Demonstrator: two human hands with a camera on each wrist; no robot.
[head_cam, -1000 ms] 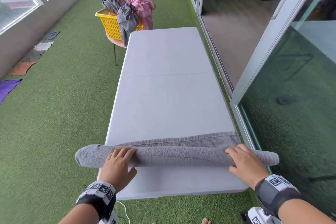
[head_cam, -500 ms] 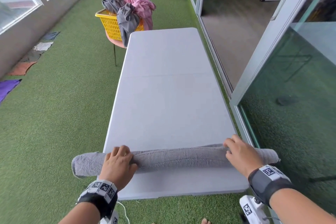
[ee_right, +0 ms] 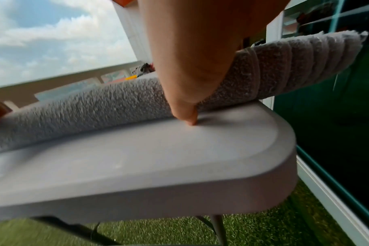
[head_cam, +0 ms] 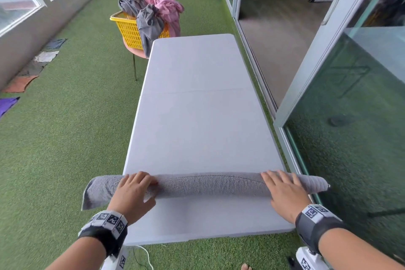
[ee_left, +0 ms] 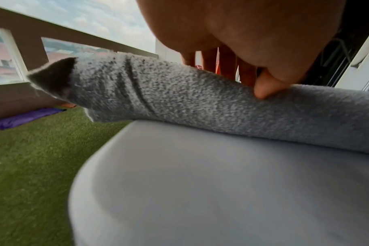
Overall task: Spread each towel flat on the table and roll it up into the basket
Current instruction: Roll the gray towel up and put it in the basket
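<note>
A grey towel (head_cam: 208, 186) lies as one long roll across the near end of the white table (head_cam: 197, 116). Both of its ends hang past the table's sides. My left hand (head_cam: 133, 190) rests on top of the roll near its left end, fingers laid over it and thumb (ee_left: 265, 88) against the near side of the towel (ee_left: 179, 99). My right hand (head_cam: 282, 190) lies flat on the roll near its right end. Its thumb (ee_right: 185, 108) touches the table (ee_right: 158, 158) in front of the towel (ee_right: 84, 108). A yellow basket (head_cam: 129, 28) stands beyond the table's far left corner.
Grey towels (head_cam: 149, 22) and a pink towel (head_cam: 166, 6) are heaped in the basket, which sits on a pink stool. Cloths lie along the left wall on the green turf. A glass sliding door runs close along the table's right side.
The last flat strip of towel beyond the roll has been wound in. Both hands have moved from gripping the roll's near side to lying on top of it.
</note>
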